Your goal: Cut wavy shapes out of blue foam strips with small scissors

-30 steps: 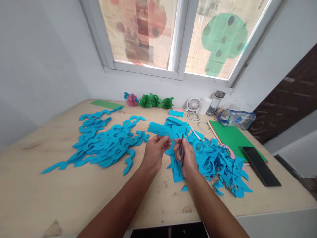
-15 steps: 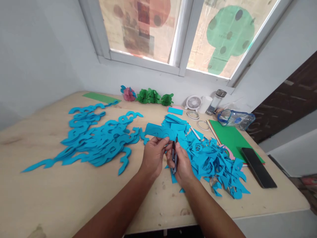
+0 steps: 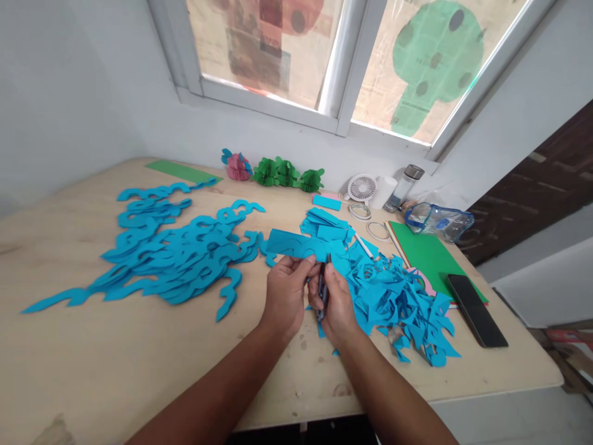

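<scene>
My left hand (image 3: 286, 290) pinches the near edge of a blue paper strip (image 3: 290, 245) and holds it level above the wooden table (image 3: 139, 364). My right hand (image 3: 334, 303) is closed round small dark scissors (image 3: 323, 285), whose tips point up at the strip's right end. The two hands touch each other. A spread of curved blue paper cut-outs (image 3: 171, 259) lies to the left of my hands. A heap of blue paper scraps (image 3: 398, 303) lies to the right, partly under my right hand.
Along the back wall stand pink and green paper flowers (image 3: 278, 173), a small white fan (image 3: 362, 187), a bottle (image 3: 401, 185) and a clear pouch (image 3: 440, 221). Green sheets (image 3: 428, 256), a black phone (image 3: 477, 301), tape rings (image 3: 380, 231) and a pen (image 3: 364, 245) lie right.
My hands have drawn together and the scissors now stand against the strip's right end. The view has tilted, so the table contents sit a little lower left.
</scene>
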{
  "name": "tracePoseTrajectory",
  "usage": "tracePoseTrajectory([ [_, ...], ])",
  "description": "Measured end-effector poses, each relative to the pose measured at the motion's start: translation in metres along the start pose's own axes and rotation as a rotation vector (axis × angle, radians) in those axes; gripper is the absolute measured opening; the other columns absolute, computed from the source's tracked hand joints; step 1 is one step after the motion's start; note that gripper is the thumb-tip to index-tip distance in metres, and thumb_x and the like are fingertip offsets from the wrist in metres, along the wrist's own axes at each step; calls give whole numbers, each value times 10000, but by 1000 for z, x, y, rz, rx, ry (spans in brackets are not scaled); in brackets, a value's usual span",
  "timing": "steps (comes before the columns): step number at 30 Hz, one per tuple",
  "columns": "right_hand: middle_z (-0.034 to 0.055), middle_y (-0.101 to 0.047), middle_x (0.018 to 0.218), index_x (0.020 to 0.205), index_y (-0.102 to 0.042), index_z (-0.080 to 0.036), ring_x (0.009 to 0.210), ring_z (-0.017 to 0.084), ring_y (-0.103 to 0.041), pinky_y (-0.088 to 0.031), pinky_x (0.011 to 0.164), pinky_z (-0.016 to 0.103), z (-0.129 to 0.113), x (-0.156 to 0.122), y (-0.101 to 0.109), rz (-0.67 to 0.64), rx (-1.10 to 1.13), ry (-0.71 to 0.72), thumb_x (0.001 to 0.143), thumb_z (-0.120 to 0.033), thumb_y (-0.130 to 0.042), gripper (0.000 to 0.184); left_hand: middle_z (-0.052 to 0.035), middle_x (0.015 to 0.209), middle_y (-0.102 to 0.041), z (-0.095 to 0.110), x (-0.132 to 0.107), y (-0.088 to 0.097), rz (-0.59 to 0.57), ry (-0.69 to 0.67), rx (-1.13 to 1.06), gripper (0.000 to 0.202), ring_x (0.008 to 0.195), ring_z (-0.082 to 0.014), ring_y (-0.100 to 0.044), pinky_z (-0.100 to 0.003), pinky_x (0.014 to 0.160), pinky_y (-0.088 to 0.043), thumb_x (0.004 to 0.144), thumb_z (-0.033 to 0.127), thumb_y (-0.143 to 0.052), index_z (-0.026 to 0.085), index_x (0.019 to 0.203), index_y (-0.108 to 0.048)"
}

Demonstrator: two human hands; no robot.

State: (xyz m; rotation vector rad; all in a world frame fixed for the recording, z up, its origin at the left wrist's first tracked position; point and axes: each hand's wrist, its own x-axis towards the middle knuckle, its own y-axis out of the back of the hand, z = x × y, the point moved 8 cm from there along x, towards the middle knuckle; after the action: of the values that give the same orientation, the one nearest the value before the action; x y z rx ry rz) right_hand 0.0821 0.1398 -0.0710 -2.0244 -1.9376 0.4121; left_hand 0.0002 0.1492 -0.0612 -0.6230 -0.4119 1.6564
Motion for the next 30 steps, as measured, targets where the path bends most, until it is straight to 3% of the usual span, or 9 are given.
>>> tracePoseTrajectory([
  [16,-40,-477,501,615,-564,-163,352,53,-304,-147,344,220,2,0,1,-3,62,-2,792,-564,-586,439,48,436,-532,2,-2,-1,16,5,-24,194,480,-161,-604,-261,486,-485,621,248,-740,169,673,-571],
  [22,-48,-439,476,586,-552,-156,361,51,-298,-148,346,210,0,-1,0,-12,60,7,796,-564,-583,460,32,495,-586,8,-4,-3,26,-29,-50,172,442,-104,-547,-222,476,-452,601,209,-738,159,634,-577],
  [30,-46,-462,499,634,-567,-158,359,48,-294,-143,339,204,1,0,0,-12,81,8,798,-546,-592,423,38,459,-557,1,-2,-1,11,0,-37,184,501,-161,-613,-255,492,-489,613,228,-740,164,665,-576],
])
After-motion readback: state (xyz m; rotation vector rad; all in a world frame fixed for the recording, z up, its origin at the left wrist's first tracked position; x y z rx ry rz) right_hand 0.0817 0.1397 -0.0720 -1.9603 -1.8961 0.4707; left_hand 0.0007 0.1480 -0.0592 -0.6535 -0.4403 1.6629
